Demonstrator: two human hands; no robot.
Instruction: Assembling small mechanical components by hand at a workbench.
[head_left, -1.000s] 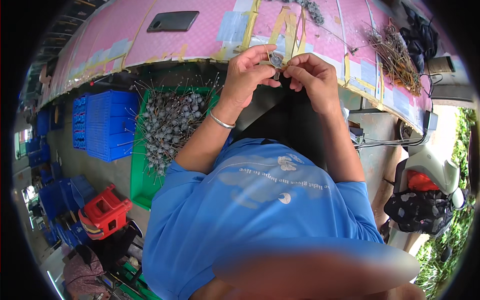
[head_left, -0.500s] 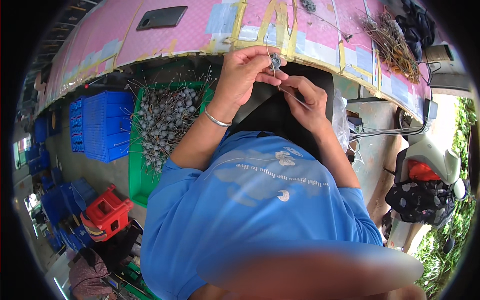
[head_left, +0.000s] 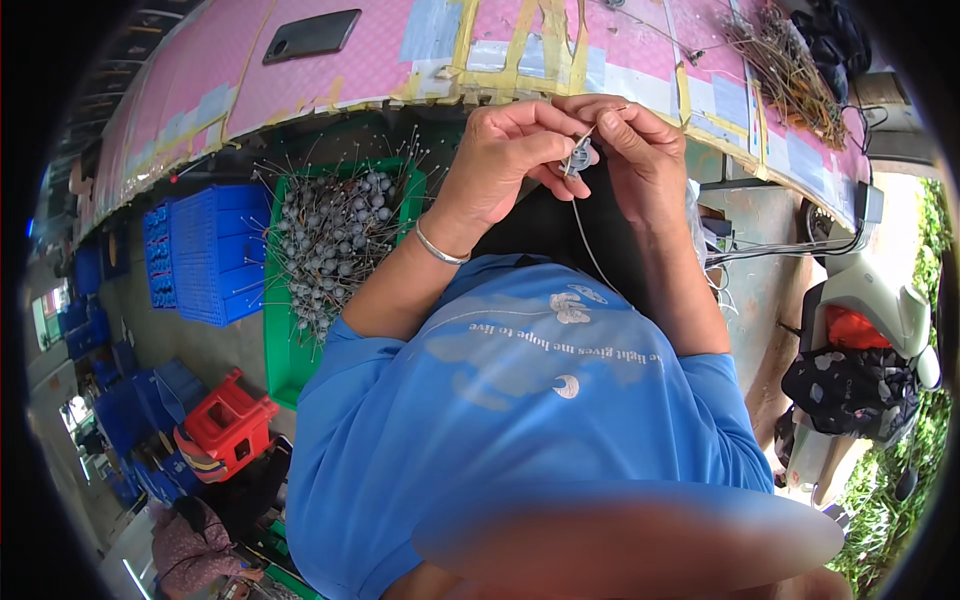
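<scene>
Between the thumb and fingers of my left hand (head_left: 520,150) is a small grey round part (head_left: 577,158), held just off the table's near edge. My right hand (head_left: 640,150) is beside it, thumb and forefinger pinched on a thin pale wire (head_left: 592,128) at the upper side of the part. A long tail of wire (head_left: 590,245) hangs from the part and curves down toward my shirt. To the left, a green crate (head_left: 285,372) holds a heap of grey balls with thin wires (head_left: 335,235) sticking out.
A dark phone (head_left: 312,36) lies on the pink, taped table (head_left: 380,60). Brown and grey wires (head_left: 790,75) are bundled at its right end. Blue crates (head_left: 215,255) and a red plastic stool (head_left: 228,425) stand left. A scooter (head_left: 870,310) is at right; a person (head_left: 190,545) sits lower left.
My right hand has moved up from below the grey part to its upper right and now pinches the wire there. The part has shifted slightly right and down; the wire tail hangs free.
</scene>
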